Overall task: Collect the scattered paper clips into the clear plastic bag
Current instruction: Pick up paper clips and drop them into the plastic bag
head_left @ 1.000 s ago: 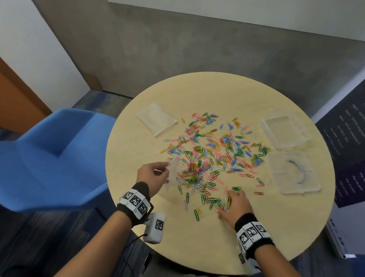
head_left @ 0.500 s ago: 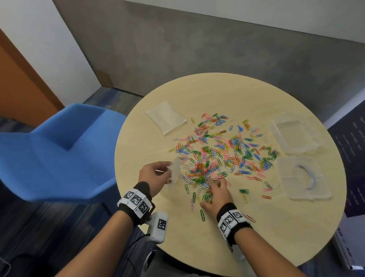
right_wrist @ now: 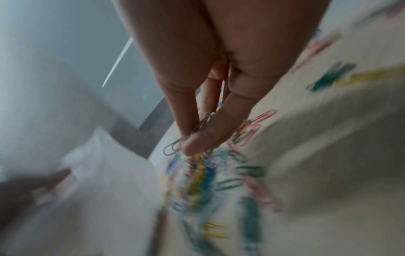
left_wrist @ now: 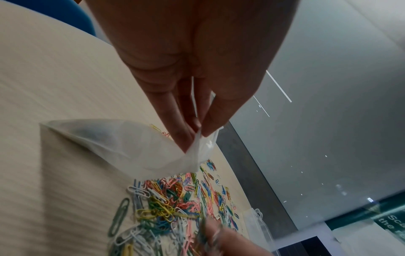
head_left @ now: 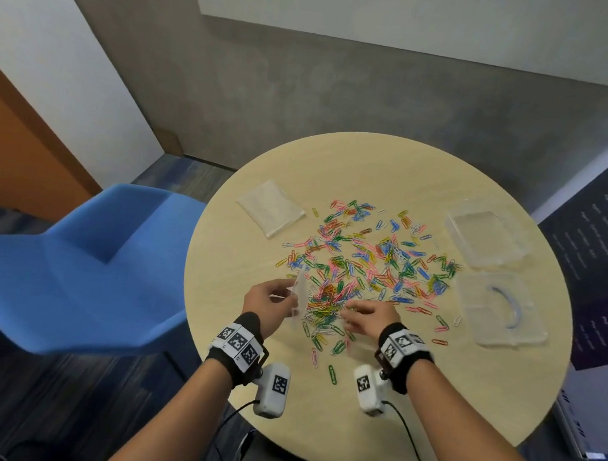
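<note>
Left hand (head_left: 266, 307): I hold it raised at the near left, thumb and fingers (left_wrist: 175, 110) pinched together on the bag (left_wrist: 140, 145) edge. Right hand (head_left: 368, 319): I hold it just right of the left, palm down, fingers pointing left, fingertips (right_wrist: 197, 138) pinched on a few clips (right_wrist: 175, 145). Forearms: both bare, angled inward, wrists banded.

Non-task items, relative to round table (head_left: 396, 172)
Blue chair (head_left: 74, 272) at its left; two clear plastic trays (head_left: 488, 232) (head_left: 501, 313) on its right side.
</note>
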